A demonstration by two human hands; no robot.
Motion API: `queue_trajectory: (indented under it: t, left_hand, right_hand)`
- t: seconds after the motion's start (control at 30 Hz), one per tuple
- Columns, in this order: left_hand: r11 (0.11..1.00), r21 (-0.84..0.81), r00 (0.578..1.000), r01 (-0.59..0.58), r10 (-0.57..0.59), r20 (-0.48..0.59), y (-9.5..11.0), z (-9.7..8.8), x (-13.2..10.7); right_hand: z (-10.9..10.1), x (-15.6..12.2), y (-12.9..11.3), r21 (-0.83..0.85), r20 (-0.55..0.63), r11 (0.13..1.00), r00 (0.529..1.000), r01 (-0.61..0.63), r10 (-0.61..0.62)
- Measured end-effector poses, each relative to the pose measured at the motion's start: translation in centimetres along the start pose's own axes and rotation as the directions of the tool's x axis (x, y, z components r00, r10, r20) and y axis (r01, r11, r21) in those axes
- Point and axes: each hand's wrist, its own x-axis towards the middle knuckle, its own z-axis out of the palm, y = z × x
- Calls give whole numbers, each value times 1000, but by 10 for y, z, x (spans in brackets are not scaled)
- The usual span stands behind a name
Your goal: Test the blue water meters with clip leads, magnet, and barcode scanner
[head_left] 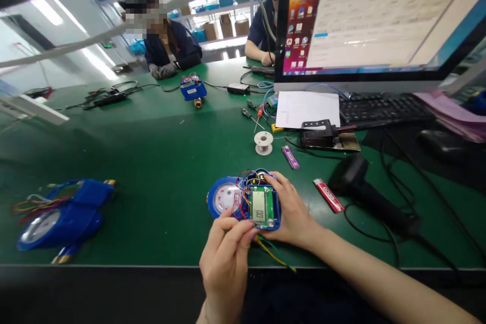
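Observation:
A blue water meter (213, 204) with a round dial sits near the table's front edge. Its open housing shows a green circuit board with a small display (258, 206) and loose coloured wires (240, 197). My right hand (294, 212) is closed round the housing's right side. At the board's lower left edge, my left hand (228, 248) is closed in a pinch; what lies between its fingertips is hidden. Yellow and green wires (275, 254) trail from beneath the housing towards the table edge.
Another blue meter (76, 212) lies at left, a third (193, 90) farther back. Right of my hands are a red packet (328, 196), a barcode scanner (364, 192) and cables. A solder spool (263, 143) stands before the monitor (364, 25). Two people sit across the table.

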Motion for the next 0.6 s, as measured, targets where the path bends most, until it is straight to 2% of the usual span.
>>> queue_trajectory:
  t: [0.23, 0.4, 0.6]
  left_hand:
    - [1000, 5, 999, -30, 30, -14, -5, 2, -1]
    - [991, 81, 995, -103, 103, -3, -1, 4, -4]
    - [985, 128, 991, -116, 123, -48, 0, 7, -7]
  right_hand:
    - [0, 8, 1, 28, -4, 998, 998, -62, 62]
    - [1, 7, 0, 7, -19, 998, 998, -57, 57]
    - [0, 6, 0, -10, -33, 1000, 999, -24, 24]
